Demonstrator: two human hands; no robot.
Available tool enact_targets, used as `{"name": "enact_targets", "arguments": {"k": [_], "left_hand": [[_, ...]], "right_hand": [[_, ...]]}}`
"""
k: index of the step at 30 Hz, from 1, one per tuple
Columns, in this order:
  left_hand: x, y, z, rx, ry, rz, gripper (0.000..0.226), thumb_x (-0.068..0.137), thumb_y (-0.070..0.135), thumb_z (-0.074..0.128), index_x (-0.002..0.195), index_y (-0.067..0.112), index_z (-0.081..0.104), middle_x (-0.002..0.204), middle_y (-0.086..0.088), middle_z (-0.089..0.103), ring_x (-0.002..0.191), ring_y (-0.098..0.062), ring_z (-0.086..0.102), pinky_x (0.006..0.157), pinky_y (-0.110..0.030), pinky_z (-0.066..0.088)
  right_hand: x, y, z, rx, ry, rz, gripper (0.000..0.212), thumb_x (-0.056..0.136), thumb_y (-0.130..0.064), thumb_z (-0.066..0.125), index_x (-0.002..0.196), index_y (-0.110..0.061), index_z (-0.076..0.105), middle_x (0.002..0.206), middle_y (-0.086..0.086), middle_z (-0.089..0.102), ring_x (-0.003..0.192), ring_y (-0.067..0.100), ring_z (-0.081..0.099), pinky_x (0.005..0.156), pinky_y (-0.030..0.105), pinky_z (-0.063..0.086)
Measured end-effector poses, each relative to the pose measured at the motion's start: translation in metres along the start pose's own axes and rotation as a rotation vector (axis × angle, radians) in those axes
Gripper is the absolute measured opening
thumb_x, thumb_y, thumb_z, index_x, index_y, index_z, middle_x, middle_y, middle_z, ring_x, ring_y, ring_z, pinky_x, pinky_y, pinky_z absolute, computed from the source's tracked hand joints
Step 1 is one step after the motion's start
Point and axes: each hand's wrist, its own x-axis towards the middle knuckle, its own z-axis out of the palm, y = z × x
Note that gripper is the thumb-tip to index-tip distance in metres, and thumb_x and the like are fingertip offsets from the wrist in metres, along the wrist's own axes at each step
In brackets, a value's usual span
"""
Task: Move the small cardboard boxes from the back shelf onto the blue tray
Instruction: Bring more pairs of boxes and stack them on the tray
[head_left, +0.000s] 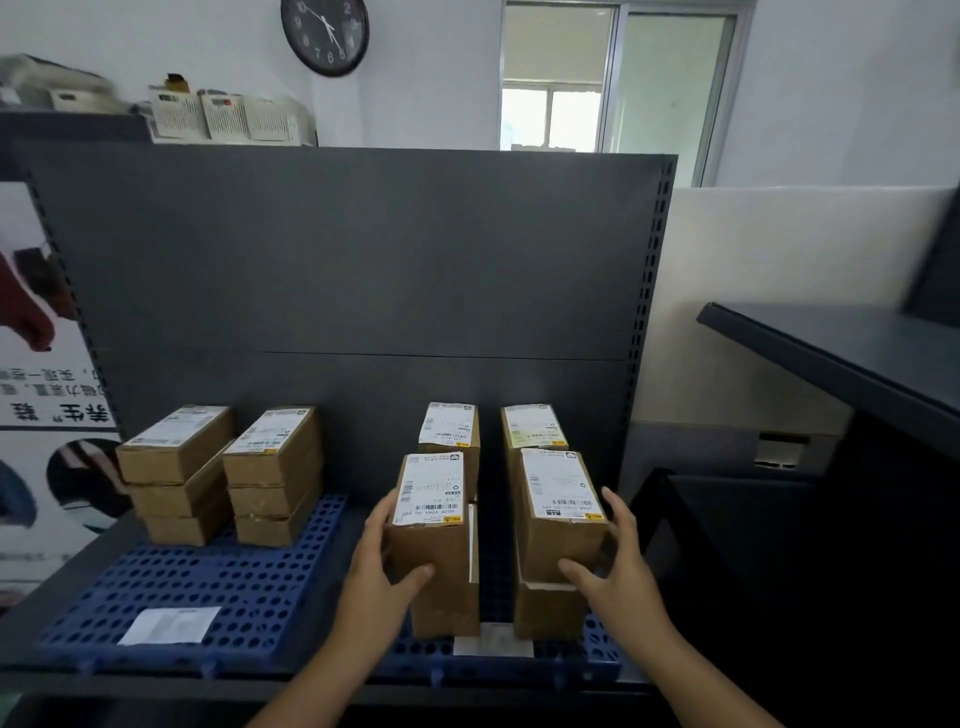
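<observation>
Two hands work at lower centre: our left hand (382, 566) has its grip clamped on one cardboard box (434, 525). Our right hand (610, 566) has its grip clamped on another box (563, 512), both above the blue tray (218, 587).

Small boxes (435, 551): brown cardboard, matt, with white paper labels (431, 486). Tray (218, 587): blue plastic, perforated, slight sheen. Shelf back panel (353, 249): dark grey painted metal, smooth, matt. Wall clock (325, 35): dark glossy rim

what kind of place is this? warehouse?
Probably a small parcel stockroom or shop back room: grey metal shelving, stacked cardboard boxes with shipping labels on a blue tray, and an office-style wall clock.
</observation>
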Motion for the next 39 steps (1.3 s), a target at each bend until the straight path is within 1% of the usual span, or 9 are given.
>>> {"name": "enact_targets", "arguments": {"k": [5,8,12,15,20,25,29,33,39], "left_hand": [[-0.001,-0.011,0.002,-0.062,-0.04,-0.031,0.1,0.08,0.002,0.079,0.133,0.067,0.024,0.137,0.018,0.041,0.126,-0.01,0.041,0.104,-0.03,0.04],[0.002,-0.011,0.009,-0.041,-0.082,-0.018,0.097,0.083,0.005,0.076,0.132,0.069,0.023,0.134,0.024,0.043,0.123,-0.004,0.043,0.091,-0.015,0.043],[0.006,-0.009,0.022,-0.034,-0.139,-0.026,0.094,0.085,0.003,0.074,0.139,0.062,0.023,0.139,0.019,0.043,0.125,-0.003,0.043,0.089,-0.013,0.042],[0.008,-0.009,0.026,-0.011,-0.14,-0.023,0.095,0.086,0.005,0.073,0.143,0.059,0.019,0.135,0.023,0.042,0.121,0.0,0.042,0.081,-0.008,0.041],[0.012,-0.015,0.021,0.016,-0.163,-0.048,0.093,0.087,0.005,0.072,0.153,0.044,0.02,0.138,0.015,0.044,0.123,-0.002,0.041,0.089,-0.012,0.037],[0.013,-0.016,0.02,-0.01,-0.153,-0.079,0.088,0.086,0.002,0.073,0.152,0.035,0.025,0.137,0.008,0.047,0.11,0.009,0.047,0.077,0.0,0.041],[0.014,-0.021,0.012,-0.055,-0.186,-0.072,0.09,0.082,0.006,0.078,0.15,0.038,0.03,0.136,0.012,0.048,0.109,0.014,0.046,0.081,-0.006,0.043],[0.016,-0.022,0.0,-0.111,-0.166,-0.074,0.089,0.072,0.035,0.083,0.148,0.04,0.036,0.138,0.013,0.048,0.121,-0.004,0.05,0.099,-0.03,0.045],[0.038,-0.018,-0.018,-0.147,-0.048,-0.089,0.055,0.077,0.054,0.06,0.131,0.045,0.05,0.14,0.001,0.054,0.117,-0.009,0.055,0.098,-0.037,0.045]], "right_hand": [[-0.004,0.0,0.002,0.034,-0.029,0.035,0.091,0.085,-0.009,0.073,0.132,-0.063,0.017,0.13,-0.017,0.046,0.112,-0.004,0.051,0.072,0.011,0.051],[-0.004,-0.003,0.011,-0.004,-0.039,0.055,0.089,0.087,-0.011,0.071,0.14,-0.057,0.016,0.132,-0.013,0.048,0.115,-0.001,0.05,0.085,0.018,0.05],[-0.003,-0.006,0.021,-0.054,-0.047,0.051,0.088,0.087,-0.01,0.069,0.142,-0.054,0.016,0.13,-0.017,0.047,0.117,0.0,0.045,0.096,0.026,0.043],[-0.002,-0.006,0.024,-0.072,-0.046,0.049,0.089,0.088,-0.011,0.069,0.14,-0.058,0.014,0.127,-0.023,0.048,0.106,-0.015,0.048,0.088,0.014,0.042],[0.0,-0.004,0.025,-0.072,-0.049,0.035,0.091,0.088,-0.013,0.069,0.13,-0.069,0.011,0.125,-0.032,0.046,0.103,-0.033,0.04,0.074,0.002,0.043],[0.0,-0.004,0.027,-0.087,-0.049,0.037,0.096,0.087,-0.016,0.069,0.121,-0.08,0.006,0.12,-0.035,0.045,0.1,-0.023,0.045,0.075,0.007,0.043],[-0.002,-0.001,0.022,-0.086,-0.076,0.039,0.098,0.085,-0.017,0.073,0.133,-0.07,0.006,0.131,-0.022,0.042,0.111,-0.007,0.045,0.089,0.018,0.044],[-0.002,0.003,0.011,-0.054,-0.066,0.075,0.095,0.085,-0.02,0.074,0.145,-0.055,0.01,0.136,-0.009,0.04,0.123,0.013,0.046,0.099,0.036,0.047],[0.013,0.001,-0.014,-0.051,0.052,0.053,0.065,0.095,-0.017,0.059,0.143,-0.048,0.028,0.143,0.0,0.044,0.125,0.01,0.042,0.101,0.034,0.039]]}}
